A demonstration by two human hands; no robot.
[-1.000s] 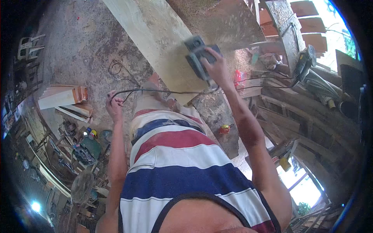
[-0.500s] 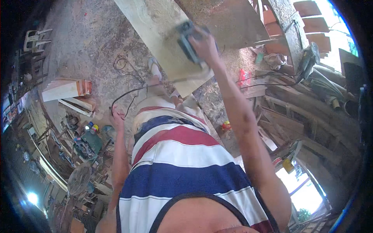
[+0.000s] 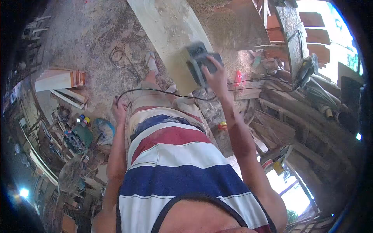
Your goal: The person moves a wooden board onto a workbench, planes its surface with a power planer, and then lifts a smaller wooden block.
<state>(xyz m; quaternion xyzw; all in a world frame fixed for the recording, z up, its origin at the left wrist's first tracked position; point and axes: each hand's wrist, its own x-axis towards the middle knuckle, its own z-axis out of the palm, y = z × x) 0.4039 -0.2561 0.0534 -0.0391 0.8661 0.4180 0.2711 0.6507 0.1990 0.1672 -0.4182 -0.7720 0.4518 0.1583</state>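
Observation:
My right hand (image 3: 216,77) is closed around the handle of a dark, boxy belt sander (image 3: 199,66), slightly blurred. The sander rests on the near end of a long pale wooden board (image 3: 171,37), close to its right edge. Its underside is hidden. My left hand (image 3: 120,107), held low beside my left hip, is closed on a black power cord (image 3: 155,89). From there the cord crosses in front of my legs towards the right.
Stacked wood pieces (image 3: 56,80) lie on the dusty floor to the left. More cord loops (image 3: 118,54) lie near my foot (image 3: 152,62). A wide brown panel (image 3: 237,25) adjoins the board. At right are an angled power tool (image 3: 308,70) and timber lengths (image 3: 295,112).
The sander and my right hand have shifted nearer to me and a little right in view. The cord now hangs across my legs. The whole view has turned slightly.

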